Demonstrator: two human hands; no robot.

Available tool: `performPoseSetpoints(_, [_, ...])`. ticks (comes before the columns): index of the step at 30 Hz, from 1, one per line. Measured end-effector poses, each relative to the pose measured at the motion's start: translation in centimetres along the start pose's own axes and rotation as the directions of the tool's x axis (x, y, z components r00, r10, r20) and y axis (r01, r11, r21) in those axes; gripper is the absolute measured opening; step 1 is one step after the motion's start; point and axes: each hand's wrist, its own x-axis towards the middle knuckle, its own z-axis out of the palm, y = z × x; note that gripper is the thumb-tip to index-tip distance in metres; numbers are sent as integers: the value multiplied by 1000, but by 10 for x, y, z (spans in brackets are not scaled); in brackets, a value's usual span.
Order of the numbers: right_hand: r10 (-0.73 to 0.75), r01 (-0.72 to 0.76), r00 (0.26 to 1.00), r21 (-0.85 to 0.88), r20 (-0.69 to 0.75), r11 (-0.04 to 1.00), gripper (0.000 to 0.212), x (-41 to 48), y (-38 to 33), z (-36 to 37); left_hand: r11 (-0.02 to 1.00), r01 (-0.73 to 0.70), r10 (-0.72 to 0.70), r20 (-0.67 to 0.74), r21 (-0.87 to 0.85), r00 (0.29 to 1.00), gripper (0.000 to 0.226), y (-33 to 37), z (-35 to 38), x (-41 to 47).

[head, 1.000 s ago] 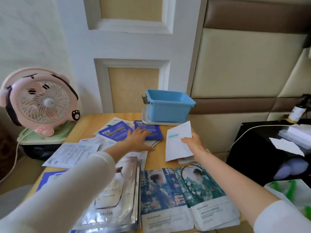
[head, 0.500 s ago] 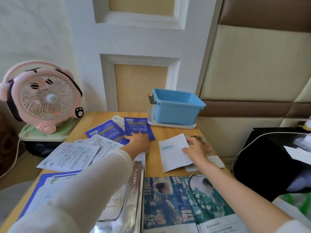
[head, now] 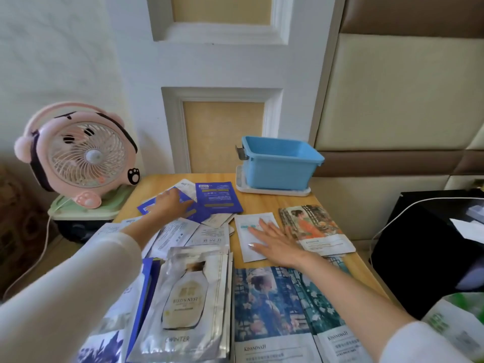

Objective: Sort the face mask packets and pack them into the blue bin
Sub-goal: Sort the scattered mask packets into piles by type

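Observation:
Face mask packets cover the wooden table (head: 264,204). My left hand (head: 167,205) lies on a dark blue packet (head: 146,206) at the back left, beside a second dark blue packet (head: 217,196). Flat on a white packet (head: 250,254) in the middle rests my right hand (head: 275,238), fingers spread. An illustrated packet with an orange figure (head: 314,226) lies just right of it. The blue bin (head: 279,162) stands on a white tray (head: 272,191) at the table's back edge; no contents show over its rim.
A silver bird's-nest packet stack (head: 188,305) and two blue-green illustrated packets (head: 277,318) lie near me. White packets (head: 199,233) sit mid-table. A pink fan (head: 78,155) stands left of the table. A black box (head: 429,247) stands to the right.
My right hand has laid the white packet flat on the table and now rests open on it. My left hand slid left from one dark blue packet onto the other.

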Motion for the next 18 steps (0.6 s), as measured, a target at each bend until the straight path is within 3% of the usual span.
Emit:
performPoseSetpoints(3, [16,-15,999,-10,33,1000,59,3,2,-3,926,227,-253,49,301,966,121,-52,-4,11])
performPoseSetpoints(4, [20,-20,999,-10,34,1000,60,3,2,-4,908,257,-309,116,332,944,128,-59,-5,5])
performPoseSetpoints(6, [21,-21,999,-7,30,1000,60,3,1,-4,911,248,-335,241,330,911,100,-59,-7,-15])
performPoseSetpoints(8, [27,-27,1000,17,-2,1000,61,0,-2,-4,926,228,-283,154,300,947,74,-59,-2,-26])
performPoseSetpoints(13, [26,5,979,153,-201,988,60,-10,-7,-7,854,69,-133,90,516,987,51,-57,-10,-47])
performPoseSetpoints(16, [11,74,938,231,-346,970,49,-15,-11,-13,864,-30,76,-71,503,995,18,-42,-30,-58])
performPoseSetpoints(18, [50,125,896,359,-441,925,42,-16,-14,-21,968,-91,165,-323,232,932,8,-31,-40,-58])
